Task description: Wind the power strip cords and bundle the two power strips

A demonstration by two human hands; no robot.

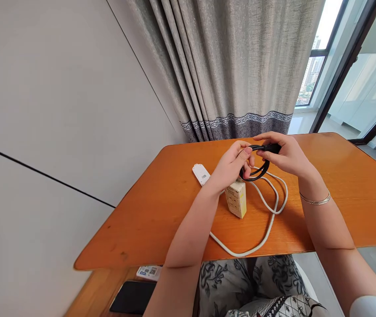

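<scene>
A black cable (pixel 264 169), looped into a small coil, is held up between both hands over the table. My left hand (pixel 229 166) pinches the cable between thumb and fingers on its left side. My right hand (pixel 290 155) grips the thick black connector end (pixel 273 148), with thumb below and fingers above; its far tip is hidden in the palm. Under my left hand stands an off-white socket block (pixel 236 200). Its white cord (pixel 270 226) curls in loops around it. A flat white piece (pixel 201 174) lies partly behind my left wrist.
The orange wooden table (pixel 135 220) has rounded corners. On a lower surface at the left lie a dark phone (pixel 131 297) and a white printed packet (pixel 149 271). A grey curtain (pixel 241 66) hangs behind the table, with a glass door (pixel 366 75) at the right.
</scene>
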